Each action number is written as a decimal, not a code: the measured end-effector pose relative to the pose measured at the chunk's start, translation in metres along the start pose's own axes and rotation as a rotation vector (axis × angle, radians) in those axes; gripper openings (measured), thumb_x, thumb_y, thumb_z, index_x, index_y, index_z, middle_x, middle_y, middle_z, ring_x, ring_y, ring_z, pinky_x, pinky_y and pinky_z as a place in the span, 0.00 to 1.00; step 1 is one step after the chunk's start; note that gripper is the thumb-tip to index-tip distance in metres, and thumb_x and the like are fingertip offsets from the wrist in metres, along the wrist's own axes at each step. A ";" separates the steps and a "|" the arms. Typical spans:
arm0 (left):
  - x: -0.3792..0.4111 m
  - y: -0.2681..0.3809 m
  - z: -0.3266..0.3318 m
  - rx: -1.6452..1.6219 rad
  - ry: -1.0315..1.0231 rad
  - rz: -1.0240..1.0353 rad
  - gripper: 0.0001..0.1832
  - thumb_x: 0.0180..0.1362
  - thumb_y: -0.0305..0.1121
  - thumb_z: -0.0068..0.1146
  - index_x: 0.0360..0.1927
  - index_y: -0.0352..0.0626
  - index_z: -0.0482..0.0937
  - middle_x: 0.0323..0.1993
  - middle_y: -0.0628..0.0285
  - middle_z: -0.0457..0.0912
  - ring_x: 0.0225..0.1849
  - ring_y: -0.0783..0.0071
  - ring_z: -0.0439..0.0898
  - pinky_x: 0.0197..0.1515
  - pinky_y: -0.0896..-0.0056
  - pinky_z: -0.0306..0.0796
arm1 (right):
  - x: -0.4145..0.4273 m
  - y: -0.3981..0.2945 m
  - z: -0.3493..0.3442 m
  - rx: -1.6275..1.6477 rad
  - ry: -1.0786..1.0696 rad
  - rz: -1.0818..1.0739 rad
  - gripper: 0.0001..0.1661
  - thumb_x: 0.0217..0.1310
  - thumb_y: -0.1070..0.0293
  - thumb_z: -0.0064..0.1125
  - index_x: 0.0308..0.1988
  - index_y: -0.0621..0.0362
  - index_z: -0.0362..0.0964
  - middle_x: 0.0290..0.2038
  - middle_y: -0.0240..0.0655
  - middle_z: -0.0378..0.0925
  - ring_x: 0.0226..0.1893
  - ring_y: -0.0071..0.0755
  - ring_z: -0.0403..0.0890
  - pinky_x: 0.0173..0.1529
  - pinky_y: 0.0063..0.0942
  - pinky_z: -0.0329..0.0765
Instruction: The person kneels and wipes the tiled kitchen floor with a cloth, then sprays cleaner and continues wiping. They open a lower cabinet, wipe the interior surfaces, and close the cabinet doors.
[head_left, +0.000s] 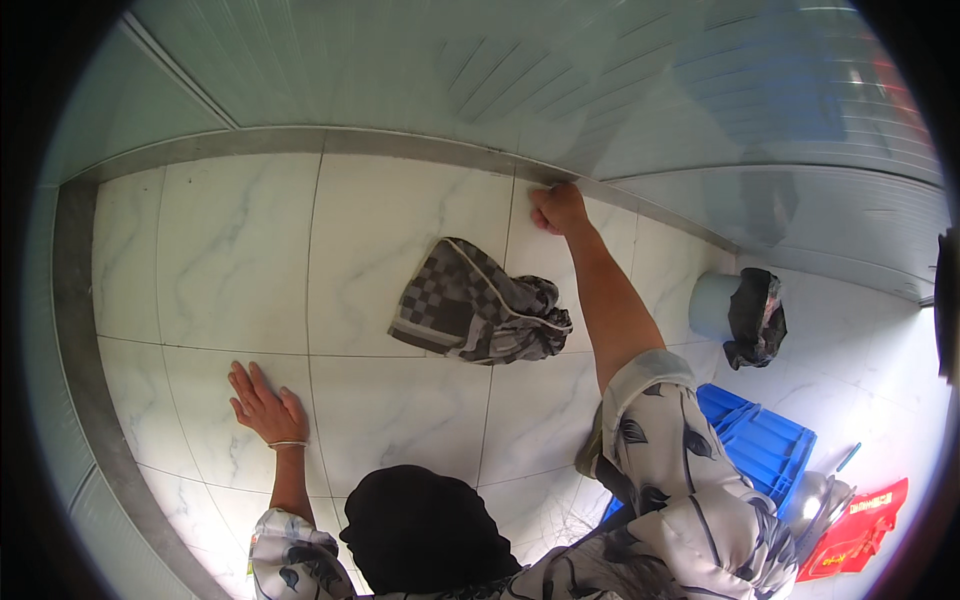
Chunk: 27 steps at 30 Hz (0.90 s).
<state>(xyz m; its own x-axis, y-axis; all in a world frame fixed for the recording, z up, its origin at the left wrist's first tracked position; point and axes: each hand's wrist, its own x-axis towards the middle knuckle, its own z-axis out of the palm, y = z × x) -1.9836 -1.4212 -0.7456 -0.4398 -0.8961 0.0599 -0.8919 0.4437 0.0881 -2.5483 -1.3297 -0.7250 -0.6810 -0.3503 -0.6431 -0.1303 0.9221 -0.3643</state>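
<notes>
My left hand rests palm down on the marble-patterned floor tiles, its fingers spread and nothing in it. A bracelet circles that wrist. Farther out, my right hand is curled into a fist close to the grey baseboard. No object shows in the fist, though its palm side is hidden. Between the two arms, nearer the right forearm, lies a crumpled checkered cloth in dark grey and black with a light edging. Neither hand touches it.
Glossy wall panels rise beyond the baseboard. To the right stand a bin with a black plastic bag and a blue plastic crate. A red bag lies near the crate. A black rounded shape fills the bottom middle.
</notes>
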 end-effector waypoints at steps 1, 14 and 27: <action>0.001 0.001 0.002 -0.006 0.001 0.001 0.35 0.58 0.37 0.41 0.70 0.41 0.56 0.75 0.52 0.50 0.75 0.49 0.50 0.68 0.36 0.44 | 0.000 0.009 0.003 -0.006 0.095 -0.081 0.20 0.52 0.53 0.60 0.20 0.60 0.74 0.17 0.38 0.77 0.14 0.31 0.73 0.22 0.30 0.71; -0.003 -0.008 -0.002 0.022 0.004 0.005 0.35 0.58 0.38 0.41 0.70 0.40 0.56 0.75 0.52 0.49 0.76 0.52 0.47 0.70 0.39 0.39 | -0.162 0.079 0.038 -0.065 0.392 -0.467 0.25 0.51 0.67 0.58 0.52 0.39 0.75 0.47 0.30 0.78 0.46 0.44 0.79 0.46 0.34 0.79; 0.002 -0.002 -0.002 0.036 0.003 -0.019 0.35 0.57 0.36 0.40 0.70 0.40 0.56 0.75 0.52 0.48 0.76 0.51 0.47 0.70 0.39 0.39 | -0.030 0.023 0.039 -0.392 0.509 0.038 0.28 0.54 0.55 0.53 0.47 0.66 0.76 0.49 0.59 0.73 0.56 0.62 0.71 0.65 0.46 0.63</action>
<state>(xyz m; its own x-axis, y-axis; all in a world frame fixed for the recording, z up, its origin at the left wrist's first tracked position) -1.9826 -1.4235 -0.7441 -0.4225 -0.9043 0.0620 -0.9033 0.4257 0.0531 -2.5032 -1.3043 -0.7402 -0.9344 -0.2833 -0.2157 -0.2875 0.9577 -0.0126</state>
